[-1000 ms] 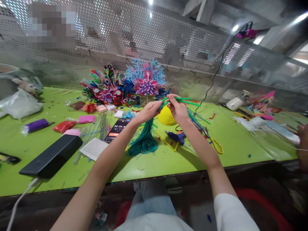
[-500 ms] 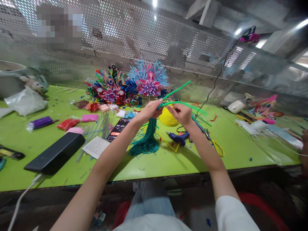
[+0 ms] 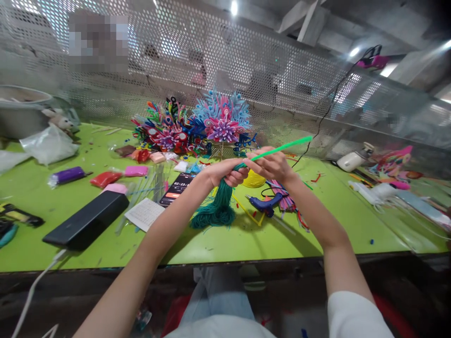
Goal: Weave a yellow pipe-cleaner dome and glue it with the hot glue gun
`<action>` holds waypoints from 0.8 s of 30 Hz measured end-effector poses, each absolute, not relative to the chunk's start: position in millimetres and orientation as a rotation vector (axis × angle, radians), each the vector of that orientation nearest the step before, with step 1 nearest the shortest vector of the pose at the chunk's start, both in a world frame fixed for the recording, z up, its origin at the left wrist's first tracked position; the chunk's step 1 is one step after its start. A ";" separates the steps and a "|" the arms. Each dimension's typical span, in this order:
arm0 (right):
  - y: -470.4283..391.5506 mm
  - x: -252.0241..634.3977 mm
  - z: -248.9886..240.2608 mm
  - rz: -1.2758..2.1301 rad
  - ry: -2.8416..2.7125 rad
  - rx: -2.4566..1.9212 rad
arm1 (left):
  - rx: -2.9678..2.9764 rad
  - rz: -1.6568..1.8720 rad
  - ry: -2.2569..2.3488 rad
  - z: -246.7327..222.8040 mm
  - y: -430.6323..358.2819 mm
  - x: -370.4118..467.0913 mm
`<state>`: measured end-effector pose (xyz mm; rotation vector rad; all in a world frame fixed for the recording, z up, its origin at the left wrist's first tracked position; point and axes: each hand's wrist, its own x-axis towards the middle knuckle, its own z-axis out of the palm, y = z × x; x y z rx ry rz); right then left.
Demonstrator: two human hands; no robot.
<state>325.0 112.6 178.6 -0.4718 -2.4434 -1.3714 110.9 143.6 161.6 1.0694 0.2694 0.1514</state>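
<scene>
Teal yarn (image 3: 220, 206) hangs in a thick bundle from my left hand (image 3: 230, 172), which is closed around its top. The loose strands spread on the green table below. My right hand (image 3: 271, 164) is closed on a bright green fuzzy stem (image 3: 292, 143) close beside the left hand. This stem runs from the top of the yarn up to the right, past my right fingers. Under the hands sits a yellow dome (image 3: 254, 179), partly hidden. A blue glue gun (image 3: 266, 203) lies just below my right wrist.
Colourful fuzzy-stem flower pieces (image 3: 225, 117) stand at the back by the perforated screen. A phone (image 3: 178, 188), white card (image 3: 145, 214), black power bank (image 3: 88, 220) and clay packets (image 3: 105, 178) lie left. A white spray bottle (image 3: 352, 158) is right.
The two green stem ends, spread apart before, now show as one line to the right. My right hand has shifted its grip upward beside them. The camera view has moved slightly.
</scene>
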 end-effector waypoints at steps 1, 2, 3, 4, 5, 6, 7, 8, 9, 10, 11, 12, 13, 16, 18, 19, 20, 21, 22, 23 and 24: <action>112.8 326.3 180.1 -1.377 -2.459 -0.443 | 1.070 0.135 0.252 160.6 144.7 110.8; 112.5 327.2 181.7 -1.372 -2.476 -0.434 | 1.071 0.120 0.236 159.7 145.7 110.7; 111.6 327.5 183.4 -1.356 -2.498 -0.453 | 1.077 0.107 0.222 158.9 146.6 110.5; 110.0 327.1 185.6 -1.326 -2.528 -0.489 | 1.087 0.093 0.210 158.2 147.4 110.3; 107.9 326.0 188.3 -1.281 -2.573 -0.534 | 1.102 0.079 0.202 157.5 147.9 110.2; 105.2 324.4 191.5 -1.217 -2.628 -0.596 | 1.120 0.067 0.200 157.0 148.1 110.2; 102.3 322.5 195.3 -1.137 -2.689 -0.675 | 1.138 0.060 0.203 156.6 148.1 110.3; 99.2 320.3 199.3 -1.046 -2.747 -0.759 | 1.157 0.056 0.213 156.4 147.7 110.5; 96.0 318.2 203.4 -0.949 -2.795 -0.846 | 1.175 0.056 0.226 156.4 147.0 110.9; 93.0 316.2 207.1 -0.851 -2.828 -0.922 | 1.193 0.057 0.244 156.6 146.0 111.3; 90.2 314.5 210.3 -0.757 -2.845 -0.984 | 1.212 0.058 0.263 157.0 144.7 111.7; 87.7 313.0 212.7 -0.679 -2.849 -1.026 | 1.231 0.059 0.284 157.6 143.4 112.0; 85.6 311.8 214.0 -0.622 -2.845 -1.049 | 1.255 0.059 0.306 158.2 141.9 112.3; 82.0 309.2 210.4 -0.587 -2.822 -1.058 | 1.382 0.119 0.401 159.5 137.4 112.9; 82.7 307.9 202.6 -0.641 -2.789 -1.048 | 1.584 0.300 0.505 159.4 134.6 113.3; 83.9 307.5 197.9 -0.670 -2.757 -1.051 | 1.727 0.438 0.573 159.2 133.2 113.6; 85.8 307.3 193.3 -0.687 -2.714 -1.064 | 1.885 0.584 0.643 159.0 131.9 114.1; 88.0 307.3 189.2 -0.677 -2.666 -1.084 | 2.042 0.717 0.706 158.8 130.8 114.7; 90.4 307.5 185.9 -0.630 -2.617 -1.105 | 2.184 0.825 0.759 158.8 129.7 115.4; 92.9 307.8 183.6 -0.537 -2.569 -1.126 | 2.300 0.899 0.798 158.8 128.9 116.1; 95.0 308.0 182.1 -0.394 -2.523 -1.143 | 2.388 0.945 0.821 158.7 128.4 116.7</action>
